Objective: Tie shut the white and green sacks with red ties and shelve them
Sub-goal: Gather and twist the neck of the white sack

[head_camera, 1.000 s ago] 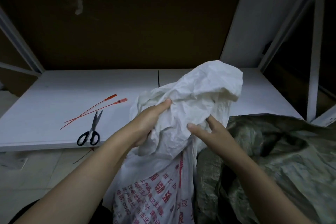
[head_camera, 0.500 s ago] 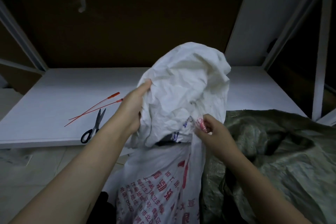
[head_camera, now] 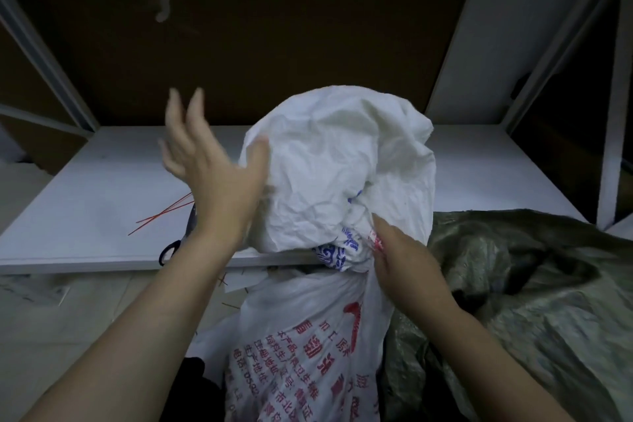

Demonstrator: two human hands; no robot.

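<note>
Head view: the white sack, printed in red, stands before the shelf, its contents hidden. The right hand pinches the gathered neck. The left hand, fingers spread, rests against the bunched top. The green sack slumps beside it. Red ties lie on the shelf by the scissors.

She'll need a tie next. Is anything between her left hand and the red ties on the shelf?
Nothing visible blocks it. The left hand is open above the red ties, which lie loose on the white shelf beside the scissors.
</note>
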